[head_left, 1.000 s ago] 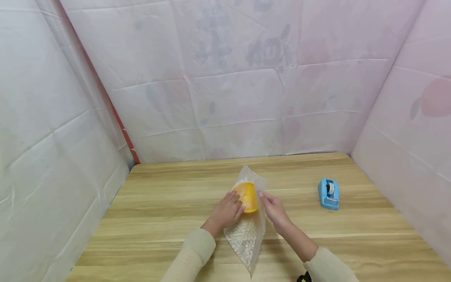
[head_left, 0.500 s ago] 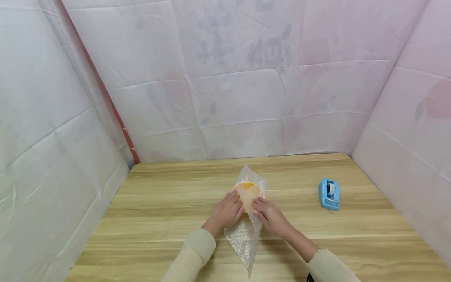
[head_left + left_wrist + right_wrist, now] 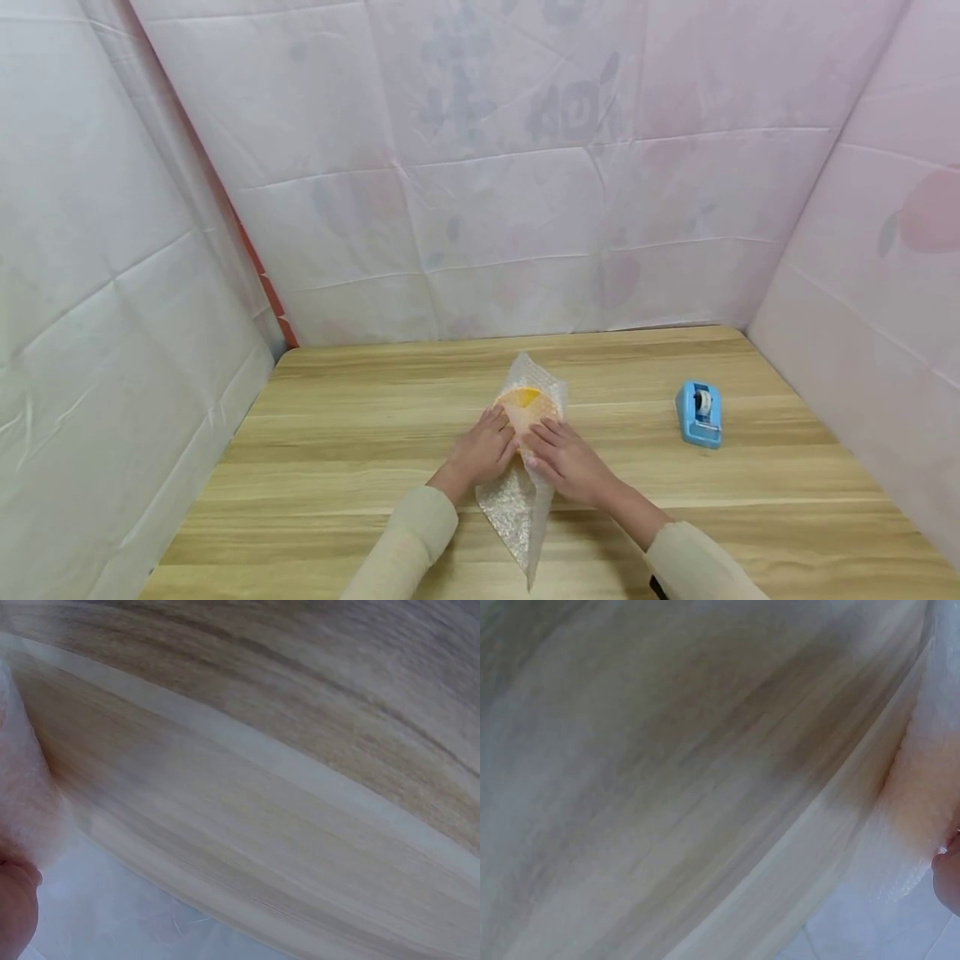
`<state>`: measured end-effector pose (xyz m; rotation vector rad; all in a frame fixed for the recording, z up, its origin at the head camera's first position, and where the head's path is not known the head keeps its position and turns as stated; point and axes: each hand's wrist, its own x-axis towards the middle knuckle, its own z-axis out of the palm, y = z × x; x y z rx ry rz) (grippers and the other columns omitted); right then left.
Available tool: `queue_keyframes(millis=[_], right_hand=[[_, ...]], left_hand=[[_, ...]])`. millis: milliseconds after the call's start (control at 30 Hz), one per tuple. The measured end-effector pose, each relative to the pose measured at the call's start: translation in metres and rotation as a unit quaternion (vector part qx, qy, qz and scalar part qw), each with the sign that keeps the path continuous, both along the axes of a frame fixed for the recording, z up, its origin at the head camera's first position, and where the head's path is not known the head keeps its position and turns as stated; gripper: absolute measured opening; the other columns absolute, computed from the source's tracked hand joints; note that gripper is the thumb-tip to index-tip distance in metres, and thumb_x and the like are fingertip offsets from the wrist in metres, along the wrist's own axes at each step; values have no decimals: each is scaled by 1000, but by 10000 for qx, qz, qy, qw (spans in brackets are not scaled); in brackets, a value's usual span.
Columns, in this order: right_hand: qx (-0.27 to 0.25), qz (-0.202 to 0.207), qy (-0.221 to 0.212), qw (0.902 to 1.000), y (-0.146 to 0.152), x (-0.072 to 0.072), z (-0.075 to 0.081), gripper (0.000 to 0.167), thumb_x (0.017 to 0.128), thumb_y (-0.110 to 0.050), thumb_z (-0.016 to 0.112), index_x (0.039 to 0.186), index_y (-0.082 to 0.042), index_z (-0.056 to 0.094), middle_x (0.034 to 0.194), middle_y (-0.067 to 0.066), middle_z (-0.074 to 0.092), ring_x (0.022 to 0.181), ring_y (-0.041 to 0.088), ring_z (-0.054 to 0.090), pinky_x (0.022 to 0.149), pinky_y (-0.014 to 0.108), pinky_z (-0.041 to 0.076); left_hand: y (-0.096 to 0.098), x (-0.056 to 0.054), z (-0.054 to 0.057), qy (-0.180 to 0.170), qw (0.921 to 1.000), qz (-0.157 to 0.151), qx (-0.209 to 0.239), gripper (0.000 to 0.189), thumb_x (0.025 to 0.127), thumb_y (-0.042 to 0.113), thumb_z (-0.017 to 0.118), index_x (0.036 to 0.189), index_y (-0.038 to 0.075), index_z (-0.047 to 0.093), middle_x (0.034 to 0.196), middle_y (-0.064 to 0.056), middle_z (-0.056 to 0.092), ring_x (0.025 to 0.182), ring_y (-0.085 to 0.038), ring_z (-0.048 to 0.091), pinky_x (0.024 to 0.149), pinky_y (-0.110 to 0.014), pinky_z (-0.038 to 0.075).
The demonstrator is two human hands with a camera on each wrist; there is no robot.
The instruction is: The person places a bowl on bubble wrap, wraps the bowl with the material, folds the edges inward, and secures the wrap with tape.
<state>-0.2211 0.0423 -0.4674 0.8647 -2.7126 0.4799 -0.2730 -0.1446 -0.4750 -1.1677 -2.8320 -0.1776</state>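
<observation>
A yellow bowl-like thing (image 3: 527, 396) lies on a sheet of bubble wrap (image 3: 512, 510) in the middle of the table. Both side corners of the wrap are folded over it, leaving a yellow wedge bare at the far rim. My left hand (image 3: 482, 447) rests on the left flap with its fingers laid out. From the right, my right hand (image 3: 567, 461) presses the other flap down, fingers extended. Long points of wrap stick out toward the back and front. In each wrist view only a fingertip (image 3: 16, 907) and the wrapped edge show.
A blue tape dispenser (image 3: 699, 414) with a roll stands at the right of the wooden table (image 3: 360, 417). Printed white sheets (image 3: 487, 208) wall the table at the back and both sides. Something black (image 3: 657, 588) shows by the right sleeve.
My right hand has brought the wrap's right flap leftward over the yellow bowl-like thing, then spread its fingers flat on it. The left hand has stayed in place.
</observation>
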Motion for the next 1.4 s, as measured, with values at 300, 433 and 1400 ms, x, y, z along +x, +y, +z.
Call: queue_keyframes(millis=[300, 433, 1400], right_hand=[[213, 35, -225, 9995, -2, -2, 2, 35, 94, -26, 50, 117, -3, 61, 125, 23, 57, 125, 43, 44, 104, 58, 32], [250, 54, -300, 9992, -4, -2, 3, 34, 94, -27, 49, 116, -3, 62, 124, 22, 57, 124, 43, 45, 103, 59, 32], [182, -224, -280, 9992, -9, -7, -7, 34, 93, -27, 50, 110, 0, 63, 116, 20, 61, 118, 42, 49, 105, 60, 29]], left_hand=[[-6, -5, 3, 11, 9907, -519, 1256, 18, 90, 17, 55, 96, 1, 61, 104, -11, 59, 107, -26, 57, 100, -38, 45], [-9, -5, 3, -24, 9862, -586, 1550, 16, 90, 14, 55, 100, 3, 57, 106, -10, 54, 94, -18, 55, 88, -28, 50], [-7, -2, -1, -82, 9973, -436, 578, 37, 99, 27, 33, 121, 12, 60, 136, -8, 52, 136, -27, 35, 114, -44, 27]])
